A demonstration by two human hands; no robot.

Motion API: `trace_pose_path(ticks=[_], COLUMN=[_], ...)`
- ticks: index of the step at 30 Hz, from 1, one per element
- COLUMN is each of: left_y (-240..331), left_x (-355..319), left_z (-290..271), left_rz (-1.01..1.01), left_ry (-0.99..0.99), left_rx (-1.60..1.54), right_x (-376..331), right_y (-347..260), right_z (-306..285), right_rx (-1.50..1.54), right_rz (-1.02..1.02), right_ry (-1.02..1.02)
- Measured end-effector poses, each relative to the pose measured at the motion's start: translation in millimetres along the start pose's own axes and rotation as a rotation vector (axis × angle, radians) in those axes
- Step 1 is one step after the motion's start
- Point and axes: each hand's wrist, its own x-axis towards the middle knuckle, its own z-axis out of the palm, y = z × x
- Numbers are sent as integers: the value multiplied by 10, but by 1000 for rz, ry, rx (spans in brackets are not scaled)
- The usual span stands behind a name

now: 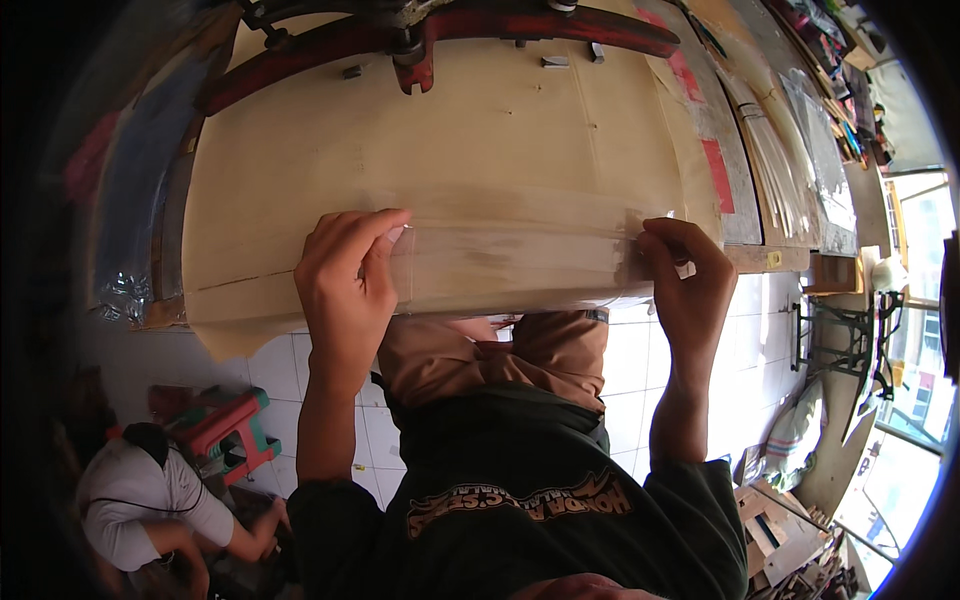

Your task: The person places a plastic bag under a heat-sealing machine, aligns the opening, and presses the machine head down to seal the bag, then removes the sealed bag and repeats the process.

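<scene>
A strip of clear plastic sheet (520,262) stretches between my two hands along the near edge of the table. My left hand (348,268) pinches its left end between thumb and fingers, and my right hand (690,258) pinches the right end the same way. The sheet is see-through and shiny, with faint creases running lengthwise. Beneath it, tan paper (400,140) covers the tabletop, and its near left corner hangs over the edge. Whether the sheet touches the paper all along, I cannot tell.
A red metal frame (480,28) spans the far side, with small metal pieces (554,62) near it. Thin strips (770,160) lie at the right. On the floor at lower left, a person (150,500) crouches beside a red and green stool (225,430).
</scene>
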Motion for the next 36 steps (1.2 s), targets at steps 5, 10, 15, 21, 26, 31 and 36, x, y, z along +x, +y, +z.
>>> trace_pose_path(ticks=[5, 10, 15, 21, 26, 31, 36], left_y=[2, -25, -80, -198, -266, -321, -333], left_x=[17, -47, -6, 60, 94, 124, 117], left_z=[-21, -8, -54, -302, -456, -509, -506], left_rz=[-81, -83, 148, 331, 384, 399, 365], left_ry=[-14, -19, -48, -505, -686, -718, -719], left_rx=[-42, 90, 338, 408, 483, 499, 495], right_x=[-11, -31, -29, 147, 198, 195, 256], right_y=[-18, -96, 50, 271, 314, 451, 491], right_z=[5, 15, -30, -63, -136, -290, -353], right_rx=[-71, -170, -440, -374, -508, -577, -608], right_rz=[-16, -15, -374, -669, -726, -719, -749], right_ry=[55, 64, 84, -200, -364, -549, -638])
